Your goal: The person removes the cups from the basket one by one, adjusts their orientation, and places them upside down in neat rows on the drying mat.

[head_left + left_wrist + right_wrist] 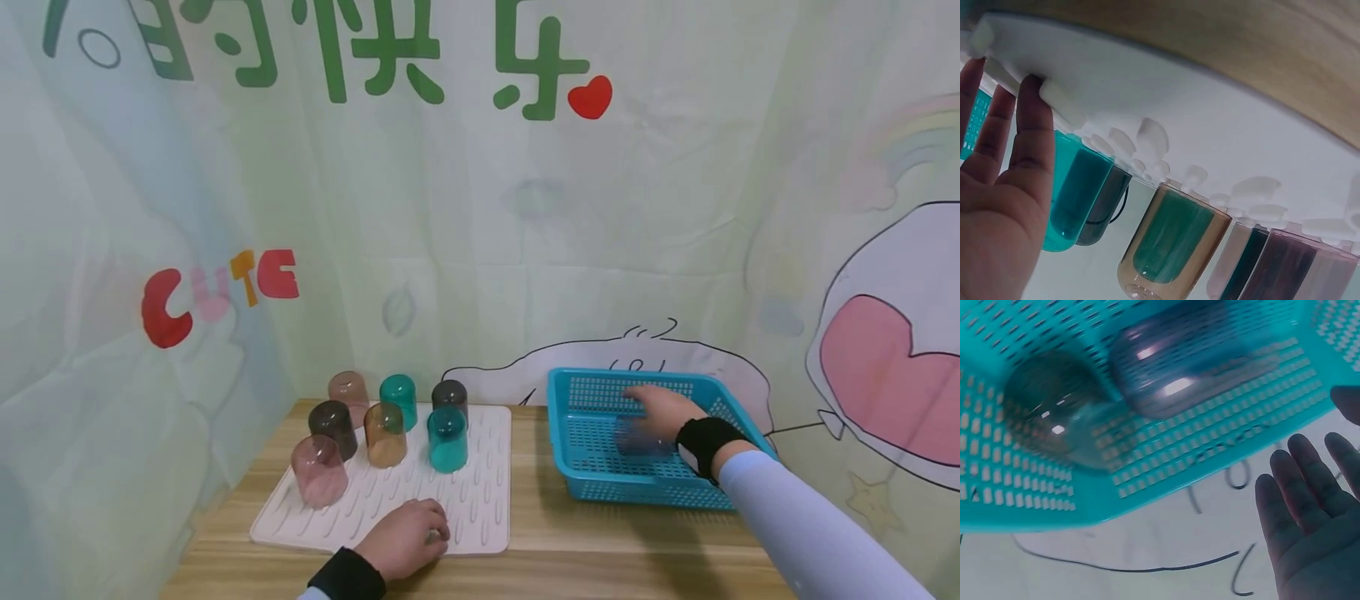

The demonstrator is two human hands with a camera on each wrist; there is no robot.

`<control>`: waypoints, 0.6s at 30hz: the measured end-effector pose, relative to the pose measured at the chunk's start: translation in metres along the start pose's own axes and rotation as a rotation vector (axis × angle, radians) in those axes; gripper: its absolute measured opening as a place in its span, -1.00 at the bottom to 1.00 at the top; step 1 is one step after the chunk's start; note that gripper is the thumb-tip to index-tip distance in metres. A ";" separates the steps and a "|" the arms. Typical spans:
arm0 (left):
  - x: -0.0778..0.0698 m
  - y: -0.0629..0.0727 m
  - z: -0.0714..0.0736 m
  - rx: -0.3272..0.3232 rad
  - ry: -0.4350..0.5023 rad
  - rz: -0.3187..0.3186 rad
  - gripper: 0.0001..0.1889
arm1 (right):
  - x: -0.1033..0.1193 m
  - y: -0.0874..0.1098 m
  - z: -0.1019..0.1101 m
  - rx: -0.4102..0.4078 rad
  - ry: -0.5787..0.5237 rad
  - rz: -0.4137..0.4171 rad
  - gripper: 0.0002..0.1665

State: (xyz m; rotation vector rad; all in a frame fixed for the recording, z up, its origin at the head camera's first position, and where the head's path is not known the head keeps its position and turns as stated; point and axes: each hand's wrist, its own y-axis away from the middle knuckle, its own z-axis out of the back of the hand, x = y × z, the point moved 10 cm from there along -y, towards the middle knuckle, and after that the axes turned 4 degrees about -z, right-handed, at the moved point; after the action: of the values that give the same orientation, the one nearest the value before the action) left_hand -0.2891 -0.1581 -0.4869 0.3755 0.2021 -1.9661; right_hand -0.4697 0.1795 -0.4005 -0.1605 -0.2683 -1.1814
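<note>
My left hand [405, 537] rests on the front edge of the white ridged mat [480, 517], fingers fairly straight, fingertips touching its surface [1016, 150]. Several clear coloured cups stand upside down behind it: a pink cup [318, 473], a brown-grey cup [333, 429], an amber cup [386, 435], a teal cup [447, 439] and others at the back. Over the blue basket [622, 490] is my right hand [663, 412], blurred, fingers extended [1316, 512] and holding nothing. Inside lie a purplish cup [1166, 362] and a brownish cup [1054, 406], apart from the fingers.
The wooden table [532, 525] carries the mat on the left and the basket on the right, with a strip of wood between them. A printed cloth [525, 317] hangs directly behind both.
</note>
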 end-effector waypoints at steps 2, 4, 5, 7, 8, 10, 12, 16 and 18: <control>-0.001 0.000 0.000 -0.001 0.000 0.002 -0.94 | -0.007 0.000 -0.001 0.010 0.010 -0.026 -0.21; -0.001 0.000 0.000 0.000 0.000 0.008 -0.93 | -0.013 0.000 -0.004 0.023 0.032 -0.043 -0.21; 0.000 0.000 0.000 0.001 0.001 0.013 -0.93 | -0.016 0.001 -0.005 0.029 0.041 -0.048 -0.23; 0.000 0.000 0.000 0.005 0.007 0.022 -0.93 | -0.021 0.002 -0.009 0.038 0.067 -0.043 -0.26; 0.001 0.000 -0.001 0.007 0.011 0.026 -0.93 | -0.022 0.002 -0.010 0.042 0.082 -0.038 -0.27; 0.001 0.000 0.000 0.012 0.016 0.032 -0.93 | -0.027 0.002 -0.013 0.050 0.095 -0.036 -0.28; 0.001 0.000 -0.001 0.014 0.024 0.033 -0.93 | -0.031 0.002 -0.016 0.064 0.081 -0.053 -0.23; 0.002 0.000 -0.001 0.018 0.035 0.039 -0.93 | -0.037 0.000 -0.023 0.102 0.062 -0.089 -0.25; 0.003 0.000 -0.002 0.018 0.039 0.043 -0.93 | -0.039 0.000 -0.028 0.125 0.069 -0.106 -0.24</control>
State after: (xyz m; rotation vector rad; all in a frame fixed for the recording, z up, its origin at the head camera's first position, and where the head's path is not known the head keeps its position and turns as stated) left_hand -0.2895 -0.1600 -0.4896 0.4270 0.1992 -1.9201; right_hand -0.4802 0.2070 -0.4385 0.0045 -0.2918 -1.2685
